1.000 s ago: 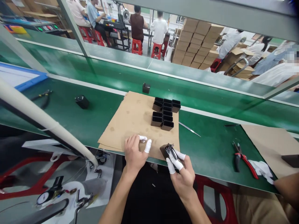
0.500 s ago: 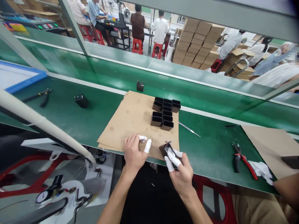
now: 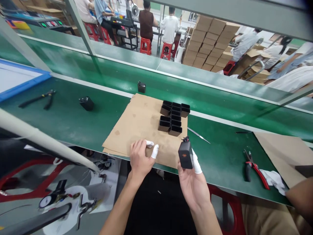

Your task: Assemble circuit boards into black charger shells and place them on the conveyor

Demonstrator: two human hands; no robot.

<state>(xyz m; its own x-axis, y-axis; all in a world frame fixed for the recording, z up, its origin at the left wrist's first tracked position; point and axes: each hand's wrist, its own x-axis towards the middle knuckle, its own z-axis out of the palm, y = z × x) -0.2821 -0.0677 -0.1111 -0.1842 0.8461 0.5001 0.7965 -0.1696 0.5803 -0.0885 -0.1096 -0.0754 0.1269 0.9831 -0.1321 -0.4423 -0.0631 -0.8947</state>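
Note:
My right hand (image 3: 194,182) grips a small black box-shaped device (image 3: 186,155) above the right front edge of the cardboard sheet (image 3: 134,120). A small orange mark shows on the face turned towards me, and a dark fitting sticks up at its top. White covers sit on some of my fingers. My left hand (image 3: 141,158) rests on the front of the cardboard, thumb and fingers apart, with nothing in it. Behind it, several open black cases (image 3: 175,130) stand grouped on the sheet. Similar black units stand on the green bench, one (image 3: 86,103) at the left and one (image 3: 141,86) behind the cardboard.
Black-handled pliers (image 3: 39,98) lie at the left of the bench, red-handled pliers (image 3: 256,169) at the right beside white cloth (image 3: 274,179). A thin metal tool (image 3: 198,135) lies right of the cardboard. A grey post (image 3: 46,140) crosses the left front. Another person's arm (image 3: 300,195) is at far right.
My right hand has turned over and lifted the black device slightly to the right, so its marked face now shows instead of its open top. My left hand stays in place.

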